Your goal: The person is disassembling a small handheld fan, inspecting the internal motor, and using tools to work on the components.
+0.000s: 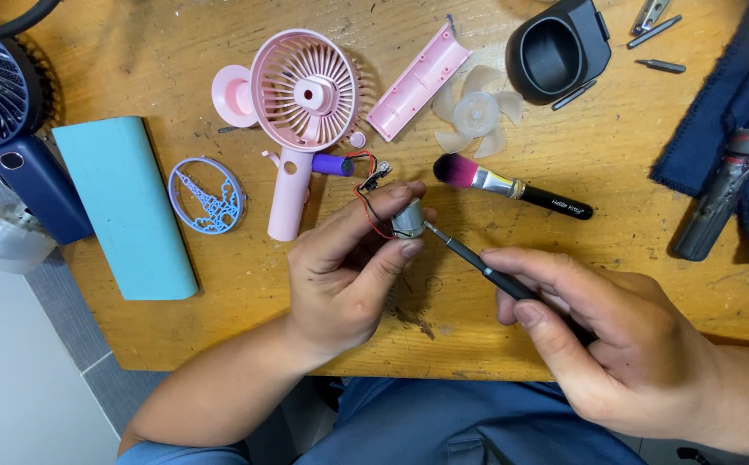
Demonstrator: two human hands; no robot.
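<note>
**Small fan motor held out of its pink housing, driver tip at its face**

The left hand [348, 271] pinches a small silver motor [407, 219] between thumb and fingers, above the middle of the wooden table [615, 164]. Red and black wires [367, 207] run from the motor back to a tiny circuit board [376, 177] and a purple battery cell [331, 164] lying beside the pink handheld fan [301, 112]. The right hand [615, 340] is closed around a slim black precision screwdriver [478, 263], whose tip touches the motor's end.

Judging by how things lie, disassembly is well along: the pink handle cover [419, 82] lies detached toward the far edge, the translucent fan blade [476, 112] is off beside it, and the motor is free of the housing. The motor remains wired to the board and battery.

A makeup brush [512, 185] lies just beyond the hands; a turquoise block [129, 207] sits near the left edge, with a dark blue fan [4, 112] at the far left corner.
</note>
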